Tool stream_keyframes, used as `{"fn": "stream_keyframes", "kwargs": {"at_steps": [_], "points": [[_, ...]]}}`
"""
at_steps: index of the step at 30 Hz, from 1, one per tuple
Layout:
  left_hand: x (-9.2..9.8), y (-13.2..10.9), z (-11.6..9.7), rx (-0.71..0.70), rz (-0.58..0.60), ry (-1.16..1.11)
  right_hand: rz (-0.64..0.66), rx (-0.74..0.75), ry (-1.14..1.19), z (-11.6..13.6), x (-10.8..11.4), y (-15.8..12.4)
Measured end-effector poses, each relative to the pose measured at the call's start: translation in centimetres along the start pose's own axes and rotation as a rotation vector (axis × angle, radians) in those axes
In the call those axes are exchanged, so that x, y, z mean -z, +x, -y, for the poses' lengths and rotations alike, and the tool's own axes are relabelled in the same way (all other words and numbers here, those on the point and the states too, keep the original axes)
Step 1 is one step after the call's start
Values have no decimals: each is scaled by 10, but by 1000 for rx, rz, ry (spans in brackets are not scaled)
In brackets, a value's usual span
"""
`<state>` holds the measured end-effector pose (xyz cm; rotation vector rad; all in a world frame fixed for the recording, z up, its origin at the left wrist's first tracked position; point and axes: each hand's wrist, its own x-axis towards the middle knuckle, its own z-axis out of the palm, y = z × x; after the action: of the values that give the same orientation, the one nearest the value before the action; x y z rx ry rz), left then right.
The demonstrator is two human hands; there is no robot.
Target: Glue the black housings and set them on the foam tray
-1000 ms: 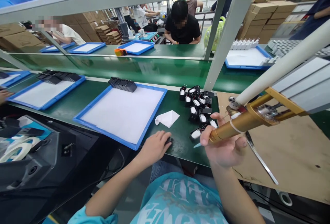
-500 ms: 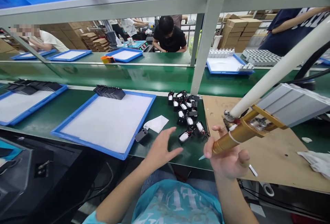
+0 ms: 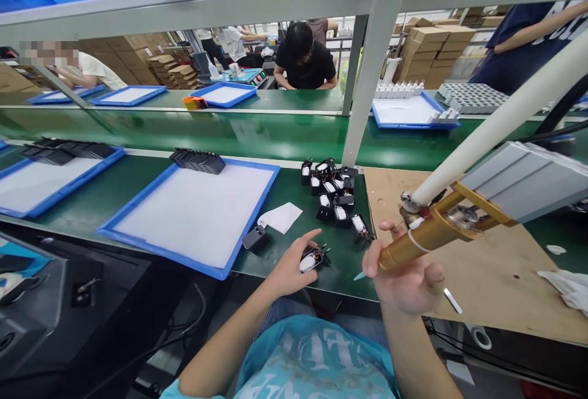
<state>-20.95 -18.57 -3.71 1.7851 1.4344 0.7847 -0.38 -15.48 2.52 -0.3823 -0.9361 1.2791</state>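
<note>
My left hand point(image 3: 291, 267) grips a black plug-in adapter housing point(image 3: 312, 260) with white insides and bare metal pins, above the bench's near edge. My right hand point(image 3: 404, 279) is closed around the gold barrel of a glue dispenser point(image 3: 411, 246); some of its fingers stick out. The dispenser's pale blue nozzle point(image 3: 359, 276) points left towards the held adapter, apart from it. Between my hands and the back rail lies a loose heap of similar open adapters point(image 3: 328, 187). A single adapter point(image 3: 361, 227) rests nearer the dispenser.
A closed black case point(image 3: 255, 238) and a white paper point(image 3: 283, 217) lie left of my left hand. Beyond is a blue-rimmed tray point(image 3: 184, 258) with a row of black cases point(image 3: 197, 161). A brown board point(image 3: 482, 276) lies under the dispenser. A metal post point(image 3: 367, 80) rises behind the heap.
My left hand has closed on an adapter from the near side of the heap and drawn it slightly towards me. My right hand keeps the dispenser in about the same place.
</note>
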Motion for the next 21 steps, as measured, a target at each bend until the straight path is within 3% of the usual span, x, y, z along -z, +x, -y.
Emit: {"fn": "stream_keyframes", "kwargs": {"at_steps": [6, 12, 21], "points": [[-1, 7, -3, -35, 43, 7, 3, -5, 9, -4, -6, 1], [-2, -11, -3, -97, 6, 32, 27, 2, 40, -11, -19, 5], [-20, -24, 11, 61, -191, 52, 85, 40, 135, -31, -44, 14]]}}
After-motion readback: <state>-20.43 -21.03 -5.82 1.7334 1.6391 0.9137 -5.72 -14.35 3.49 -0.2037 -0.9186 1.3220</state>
